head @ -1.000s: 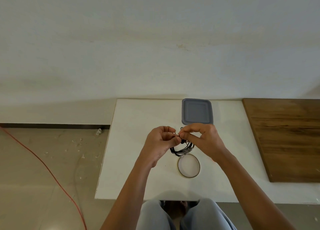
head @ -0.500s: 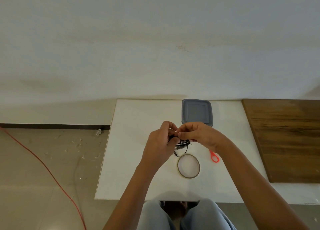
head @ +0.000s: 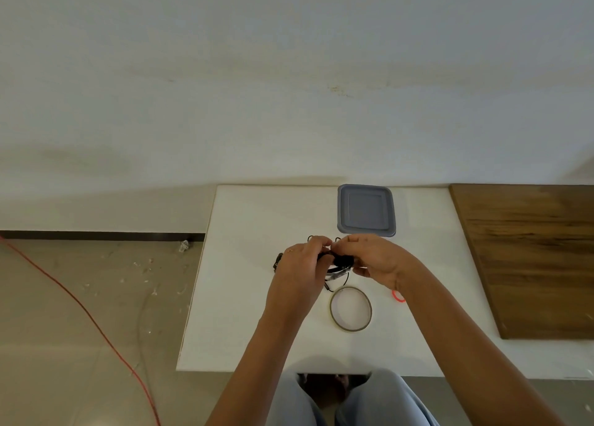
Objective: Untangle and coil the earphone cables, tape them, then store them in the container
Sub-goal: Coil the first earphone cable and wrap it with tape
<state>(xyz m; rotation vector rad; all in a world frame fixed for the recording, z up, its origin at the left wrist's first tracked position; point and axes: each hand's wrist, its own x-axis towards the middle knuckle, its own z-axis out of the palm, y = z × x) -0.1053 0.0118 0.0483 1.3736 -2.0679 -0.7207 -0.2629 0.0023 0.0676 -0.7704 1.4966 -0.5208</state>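
Observation:
A bundle of black earphone cables (head: 337,266) hangs between my hands above the white table (head: 250,297). My left hand (head: 302,265) grips the bundle's left side with curled fingers, and a dark bit of cable pokes out at its left edge. My right hand (head: 373,258) pinches the top of the bundle from the right. A few loops dangle below the fingers. A roll of clear tape (head: 350,308) lies flat just below the cables. The grey container (head: 365,210) sits closed with its lid on near the table's far edge.
A red loop, maybe a scissor handle (head: 398,295), peeks out under my right wrist. A brown wooden board (head: 533,258) covers the table's right part. An orange cord (head: 80,310) runs across the floor at left. My knees show under the front edge.
Both hands have kept working the cable bundle at the same spot. My right hand has shifted a little, exposing the red loop, and the bundle now hangs lower between the fingers.

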